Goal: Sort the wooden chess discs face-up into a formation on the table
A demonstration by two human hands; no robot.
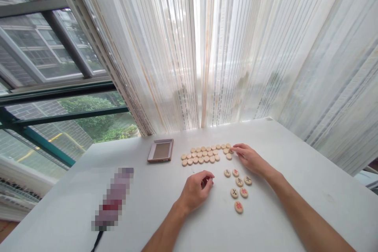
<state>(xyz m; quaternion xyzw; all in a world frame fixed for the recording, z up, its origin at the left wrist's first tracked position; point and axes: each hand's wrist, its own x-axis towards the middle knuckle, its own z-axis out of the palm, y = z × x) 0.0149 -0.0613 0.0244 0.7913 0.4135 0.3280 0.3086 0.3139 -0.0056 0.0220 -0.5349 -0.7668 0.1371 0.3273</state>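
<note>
On the white table [295, 157] several round wooden chess pieces lie face down in a cluster [203, 154]. Closer to me, several more pieces [239, 189] lie face up, marked in red or black. My right hand [249, 158] reaches to the cluster's right end, its fingertips pinched on a piece [230, 150] there. My left hand [196, 189] rests on the table left of the face-up pieces, fingers curled inward. Whether it holds a piece I cannot see.
A small flat box with a brown inside [161, 151] lies left of the cluster. A blurred-out object [113, 199] with a dark cord lies at the table's left. Sheer white curtains [236, 47] hang behind the table, with a window [53, 86] at the left.
</note>
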